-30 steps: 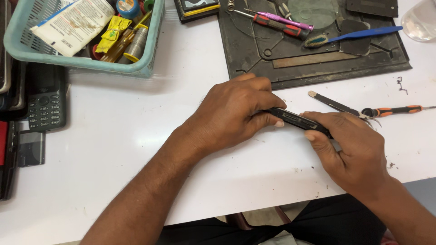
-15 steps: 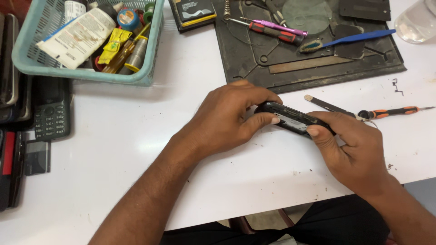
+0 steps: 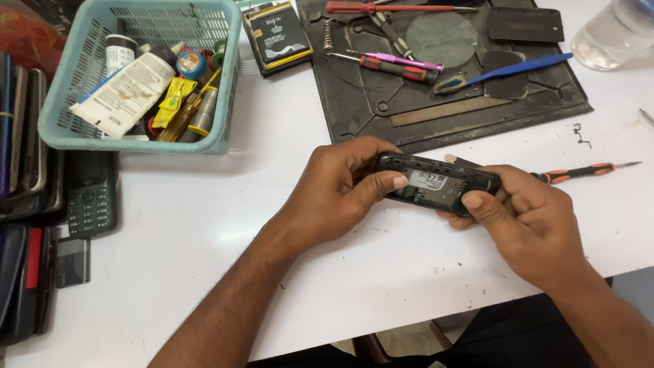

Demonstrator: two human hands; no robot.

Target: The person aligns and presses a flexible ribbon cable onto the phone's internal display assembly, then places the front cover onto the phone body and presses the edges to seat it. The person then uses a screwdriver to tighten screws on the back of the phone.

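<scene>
White counter [image 3: 204,225] fills most of the frame and carries all items. Dark work mat [image 3: 381,116], upper centre to upper right, bears a red-handled screwdriver [image 3: 388,8] along its top edge, a purple-handled tool [image 3: 402,60], a second red-and-black screwdriver [image 3: 392,67] just below it, a blue plastic pry tool [image 3: 511,68] and a flat black cover [image 3: 524,24]. Pale blue basket [image 3: 225,102], upper left, holds a white tube [image 3: 126,92], small yellow packets [image 3: 170,102] and round tins. Stack of dark phones [image 3: 17,204] lies along the left edge of the frame; a black keypad phone [image 3: 90,194] lies just beside it, below the basket. Clear container [image 3: 613,34] sits at the upper right corner. Phone battery [image 3: 278,34] rests between the basket and the mat.

Left hand [image 3: 334,194], centre of the frame, takes the left end of a black opened phone [image 3: 439,184], thumb pressed against its exposed inner face. Right hand [image 3: 528,225], lower right of centre, takes the right end, thumb on the phone's near edge. Each grip is closed around the phone, which is held slightly above the counter, just below the mat's lower edge, its open back with a white label facing the camera. Orange-handled screwdriver [image 3: 579,172] lies on the counter right of the phone, just beside the right hand. Small metal part [image 3: 581,134] lies apart, above the screwdriver.
</scene>
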